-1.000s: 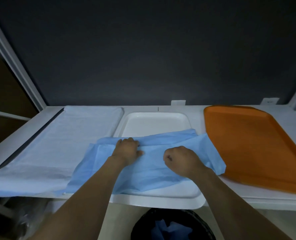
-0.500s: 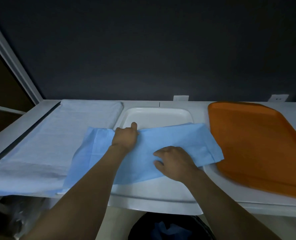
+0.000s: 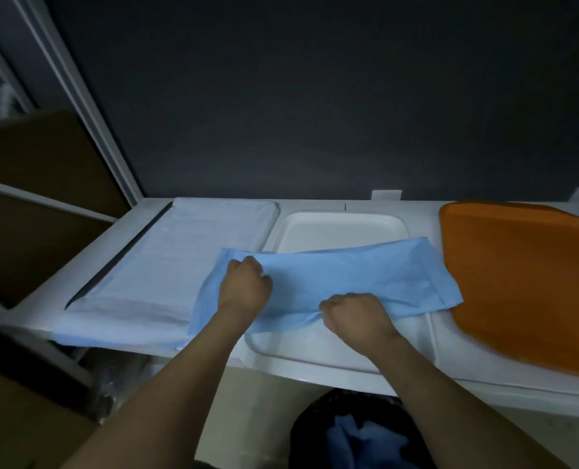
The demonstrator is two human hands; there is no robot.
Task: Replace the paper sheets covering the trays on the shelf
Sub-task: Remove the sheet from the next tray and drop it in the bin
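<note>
Beside the covered tray (image 3: pixel 193 258) on the left, the left hand (image 3: pixel 244 289) grips the folded blue sheet (image 3: pixel 366 275) lying across the white tray (image 3: pixel 342 228), and the right hand (image 3: pixel 352 316) pinches its near edge. Uneven pulling could tear the thin paper or skew it toward the orange tray (image 3: pixel 525 282).

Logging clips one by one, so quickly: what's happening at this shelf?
A person holds a blue paper sheet across the white middle tray. The left hand grips it near its far left corner, and the right hand pinches its near edge. The sheet is bunched and covers only the tray's middle. A pale sheet lies spread flat to the left. The orange tray on the right is bare. A bin below holds crumpled blue paper.
</note>
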